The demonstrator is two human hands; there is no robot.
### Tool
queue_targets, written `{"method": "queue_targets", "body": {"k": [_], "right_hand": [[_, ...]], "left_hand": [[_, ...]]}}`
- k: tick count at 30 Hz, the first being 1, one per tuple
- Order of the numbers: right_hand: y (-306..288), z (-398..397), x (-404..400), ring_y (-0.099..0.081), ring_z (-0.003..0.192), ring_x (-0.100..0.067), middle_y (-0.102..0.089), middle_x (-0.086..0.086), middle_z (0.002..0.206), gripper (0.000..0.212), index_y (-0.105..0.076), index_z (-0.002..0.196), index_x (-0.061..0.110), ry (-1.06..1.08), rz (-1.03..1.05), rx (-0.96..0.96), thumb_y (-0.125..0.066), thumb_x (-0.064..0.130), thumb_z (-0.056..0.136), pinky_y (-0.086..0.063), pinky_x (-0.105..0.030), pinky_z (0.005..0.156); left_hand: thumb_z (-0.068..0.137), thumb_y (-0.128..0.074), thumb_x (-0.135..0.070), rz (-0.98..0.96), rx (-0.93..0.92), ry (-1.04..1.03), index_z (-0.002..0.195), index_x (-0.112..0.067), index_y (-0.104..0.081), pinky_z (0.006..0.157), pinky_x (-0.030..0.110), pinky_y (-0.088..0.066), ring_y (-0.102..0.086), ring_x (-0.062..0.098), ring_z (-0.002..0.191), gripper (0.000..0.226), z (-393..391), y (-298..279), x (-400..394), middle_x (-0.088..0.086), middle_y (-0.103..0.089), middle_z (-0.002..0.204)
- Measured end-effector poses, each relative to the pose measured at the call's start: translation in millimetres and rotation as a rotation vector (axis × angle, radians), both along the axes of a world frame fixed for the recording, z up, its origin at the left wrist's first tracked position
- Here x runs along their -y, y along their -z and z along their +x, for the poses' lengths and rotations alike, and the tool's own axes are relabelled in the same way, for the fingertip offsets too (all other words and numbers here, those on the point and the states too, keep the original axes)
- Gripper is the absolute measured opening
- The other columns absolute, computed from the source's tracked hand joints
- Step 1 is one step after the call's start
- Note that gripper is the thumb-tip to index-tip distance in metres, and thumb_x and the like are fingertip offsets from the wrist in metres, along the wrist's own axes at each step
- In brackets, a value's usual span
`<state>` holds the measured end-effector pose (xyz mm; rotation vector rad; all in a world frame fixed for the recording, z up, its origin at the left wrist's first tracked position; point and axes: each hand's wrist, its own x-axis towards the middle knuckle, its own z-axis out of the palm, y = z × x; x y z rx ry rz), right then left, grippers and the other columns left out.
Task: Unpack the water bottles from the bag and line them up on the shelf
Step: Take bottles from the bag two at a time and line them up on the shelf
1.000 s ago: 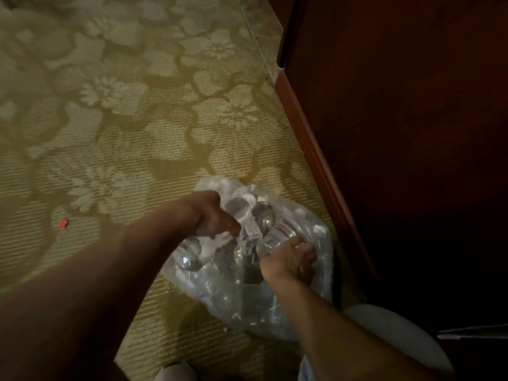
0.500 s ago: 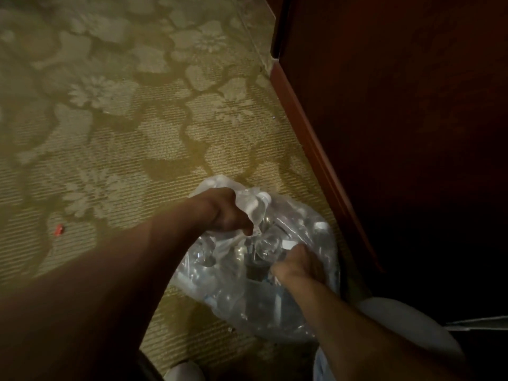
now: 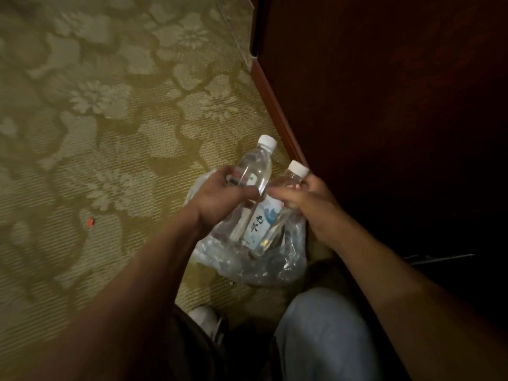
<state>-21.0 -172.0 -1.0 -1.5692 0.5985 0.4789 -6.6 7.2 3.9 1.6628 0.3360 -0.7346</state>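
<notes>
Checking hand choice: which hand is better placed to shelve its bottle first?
Probably the right hand: it grips a bottle nearest the dark cabinet; the left hand holds its own farther away. No shelf is visible.

Olive floral-patterned carpet [image 3: 110,133] fills the left; small red scrap [image 3: 90,222] lies on the carpet, lower left; dark reddish wood cabinet [image 3: 384,105] borders the carpet's right edge; blue-jeaned knee [image 3: 324,334] and white shoe [image 3: 203,316] at the carpet's bottom edge.
</notes>
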Motion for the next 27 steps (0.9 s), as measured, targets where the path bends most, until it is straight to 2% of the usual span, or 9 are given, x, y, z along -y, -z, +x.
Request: {"method": "queue_targets", "body": {"k": [3,6,8,10,15,17,19,23,27], "right_hand": [[-65.1,-14.0,-6.6,-0.077,0.080,-0.020,-0.078,-0.007,0.094,0.039,-0.068,0.114,0.013,0.085,0.093,-0.009,-0.081,0.019,0.077,-0.057,-0.027,0.056],[-129.9,-29.5,-7.6,-0.076,0.088,-0.025,-0.077,-0.010,0.101,0.039,-0.069,0.115,0.015,0.196,0.187,-0.015,-0.078,0.029,0.079,-0.057,-0.030,0.058],[-174.7,-39.9,-6.0,-0.076,0.082,-0.025,-0.077,-0.013,0.096,0.032,-0.071,0.110,0.012,0.273,0.252,0.026,-0.073,0.028,0.083,-0.056,-0.030,0.058],[-220.9,-49.8,-3.1,-0.074,0.076,-0.022,-0.075,-0.013,0.090,0.032,-0.071,0.107,0.008,0.331,0.313,0.082,-0.072,0.026,0.081,-0.055,-0.030,0.059],[-328.9,-67.6,14.2,-0.069,0.073,-0.019,-0.071,-0.008,0.084,0.022,-0.067,0.111,0.007,0.365,0.352,0.210,-0.067,0.012,0.090,-0.054,-0.029,0.062],[-370.5,-72.4,21.0,-0.069,0.072,-0.017,-0.071,-0.006,0.085,0.025,-0.065,0.115,0.009,0.367,0.351,0.250,-0.066,0.013,0.090,-0.055,-0.028,0.061],[-409.1,-76.5,26.7,-0.070,0.074,-0.016,-0.072,-0.006,0.089,0.029,-0.065,0.118,0.010,0.370,0.356,0.291,-0.067,0.015,0.090,-0.056,-0.027,0.062],[-490.0,-79.6,30.2,-0.071,0.086,-0.021,-0.073,-0.009,0.105,0.034,-0.067,0.116,0.019,0.349,0.313,0.406,-0.074,0.031,0.085,-0.055,-0.032,0.070],[-581.3,-88.5,40.6,-0.069,0.075,-0.016,-0.072,-0.005,0.088,0.024,-0.067,0.108,0.016,0.290,0.222,0.580,-0.071,0.030,0.088,-0.054,-0.029,0.066]], "left_hand": [[0.085,-0.073,-0.019,-0.124,-0.032,0.016,0.127,-0.017,-0.058,0.090,0.048,-0.058,-0.072,0.030,0.099,0.045,-10.6,-68.3,-5.9,0.009,-0.073,0.112],[0.077,-0.079,-0.035,-0.196,-0.037,0.087,0.122,-0.020,-0.062,0.089,0.048,-0.059,-0.074,0.029,0.097,0.050,-19.6,-139.7,-4.8,0.006,-0.076,0.108],[0.073,-0.081,-0.037,-0.226,-0.013,0.097,0.118,-0.017,-0.065,0.091,0.050,-0.059,-0.075,0.028,0.095,0.052,-27.5,-183.5,2.1,0.006,-0.077,0.105],[0.074,-0.083,-0.035,-0.244,0.004,0.092,0.116,-0.014,-0.067,0.093,0.052,-0.057,-0.075,0.030,0.095,0.050,-38.0,-226.6,9.5,0.008,-0.077,0.103],[0.067,-0.088,-0.046,-0.308,0.016,0.145,0.122,-0.009,-0.066,0.100,0.061,-0.050,-0.069,0.042,0.108,0.070,-61.6,-325.4,24.3,0.018,-0.072,0.117],[0.071,-0.086,-0.040,-0.277,0.056,0.171,0.116,-0.010,-0.070,0.096,0.054,-0.054,-0.071,0.040,0.105,0.057,-64.5,-371.2,28.8,0.017,-0.074,0.113],[0.081,-0.079,-0.028,-0.262,0.145,0.167,0.114,-0.008,-0.071,0.082,0.041,-0.060,-0.074,0.032,0.094,0.040,-65.9,-412.1,33.9,0.017,-0.075,0.108],[0.092,-0.065,-0.017,-0.303,0.329,0.050,0.119,-0.013,-0.066,0.066,0.027,-0.058,-0.075,0.018,0.081,0.027,-76.3,-494.3,51.3,0.005,-0.078,0.095],[0.081,-0.077,-0.031,-0.372,0.504,0.056,0.122,-0.016,-0.064,0.091,0.046,-0.058,-0.074,0.030,0.100,0.045,-83.0,-567.2,73.1,0.010,-0.077,0.108]]}}
